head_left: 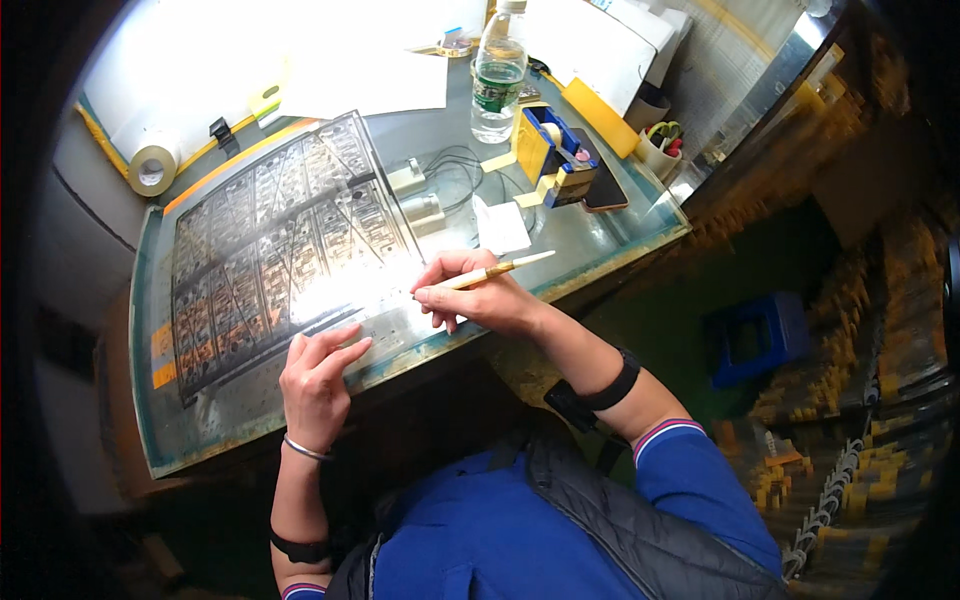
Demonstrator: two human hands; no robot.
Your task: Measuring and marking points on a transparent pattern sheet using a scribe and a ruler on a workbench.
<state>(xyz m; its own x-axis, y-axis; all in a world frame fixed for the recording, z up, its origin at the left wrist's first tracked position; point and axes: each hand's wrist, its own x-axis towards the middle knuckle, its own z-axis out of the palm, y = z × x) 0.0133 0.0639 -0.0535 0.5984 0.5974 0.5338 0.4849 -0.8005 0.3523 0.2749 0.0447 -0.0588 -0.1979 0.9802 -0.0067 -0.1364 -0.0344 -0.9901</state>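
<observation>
A slim cream pen (497, 270) with a gold-coloured band and a pale pointed end rests in my right hand (478, 292), between thumb and fingers. The pale end points up and to the right; its other end is down by my fingertips over the glass. My left hand (318, 385) is open and empty, its fingers bent and apart above the front edge of the glass-topped table (400, 350). Just beyond both hands lies a large transparent sheet (275, 235) with dark printed patterns in rows. Bright glare hides part of its near right corner.
A water bottle (497, 90), a blue and yellow tape dispenser (560, 155) and a dark phone (606, 187) stand or lie at the back right. White paper (503, 226) and cables (452, 165) lie beside the sheet. A tape roll (153, 170) is far left; a blue stool (757, 338) stands right.
</observation>
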